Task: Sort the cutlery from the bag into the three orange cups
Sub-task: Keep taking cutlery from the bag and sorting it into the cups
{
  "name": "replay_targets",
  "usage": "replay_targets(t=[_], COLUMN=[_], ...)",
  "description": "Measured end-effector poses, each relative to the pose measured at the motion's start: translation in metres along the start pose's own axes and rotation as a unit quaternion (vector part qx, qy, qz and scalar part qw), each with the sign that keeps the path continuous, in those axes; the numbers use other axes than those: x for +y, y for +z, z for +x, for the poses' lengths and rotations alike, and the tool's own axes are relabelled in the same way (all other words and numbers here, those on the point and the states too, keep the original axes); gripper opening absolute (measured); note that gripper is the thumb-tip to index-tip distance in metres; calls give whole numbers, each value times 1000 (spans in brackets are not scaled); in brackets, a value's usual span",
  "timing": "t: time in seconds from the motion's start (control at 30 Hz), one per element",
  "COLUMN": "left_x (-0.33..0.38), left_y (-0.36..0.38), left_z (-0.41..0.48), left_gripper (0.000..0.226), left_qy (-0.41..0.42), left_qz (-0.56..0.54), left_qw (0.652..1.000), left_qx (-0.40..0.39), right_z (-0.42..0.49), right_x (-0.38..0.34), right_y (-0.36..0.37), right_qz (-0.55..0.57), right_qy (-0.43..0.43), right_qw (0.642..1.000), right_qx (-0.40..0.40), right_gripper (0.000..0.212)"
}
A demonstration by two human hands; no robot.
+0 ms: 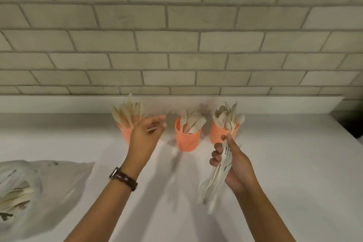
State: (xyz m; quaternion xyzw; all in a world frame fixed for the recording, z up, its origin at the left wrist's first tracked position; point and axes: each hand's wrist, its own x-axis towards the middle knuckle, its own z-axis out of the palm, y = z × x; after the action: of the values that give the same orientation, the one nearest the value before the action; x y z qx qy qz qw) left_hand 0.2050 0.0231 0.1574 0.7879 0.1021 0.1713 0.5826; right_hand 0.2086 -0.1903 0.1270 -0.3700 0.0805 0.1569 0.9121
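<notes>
Three orange cups stand in a row near the wall. The left cup (124,131) holds knives, the middle cup (187,140) forks, the right cup (216,133) spoons. My left hand (144,135) hovers in front of the left cup, partly hiding it; a thin pale cutlery handle (151,129) shows between its fingers and thumb. My right hand (233,165) grips a bundle of wooden cutlery (214,180) just in front of the right cup, with a fork visible on top. Its thumb and forefinger pinch one piece raised toward that cup. The bag (55,180) lies at the lower left with more cutlery inside.
Everything rests on a white counter (294,163) whose low white backsplash meets a grey brick wall (180,45). A dark gap (351,124) marks the counter's right end. I wear a brown-strapped watch (123,179) on my left wrist.
</notes>
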Motion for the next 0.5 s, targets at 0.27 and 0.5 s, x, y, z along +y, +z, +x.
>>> replay_targets(t=[0.27, 0.5], left_x=[29, 26], left_y=[68, 82], left_z=[-87, -97], left_gripper=[17, 18], left_qy=[14, 57], left_qz=[99, 179], left_qw=[978, 978], left_qx=[-183, -89], right_z=[-12, -18], right_x=[-10, -5], right_y=[0, 6], right_qz=[43, 61], right_qy=[13, 6], right_qw=[999, 998], right_qx=[-14, -13], right_gripper=[25, 19])
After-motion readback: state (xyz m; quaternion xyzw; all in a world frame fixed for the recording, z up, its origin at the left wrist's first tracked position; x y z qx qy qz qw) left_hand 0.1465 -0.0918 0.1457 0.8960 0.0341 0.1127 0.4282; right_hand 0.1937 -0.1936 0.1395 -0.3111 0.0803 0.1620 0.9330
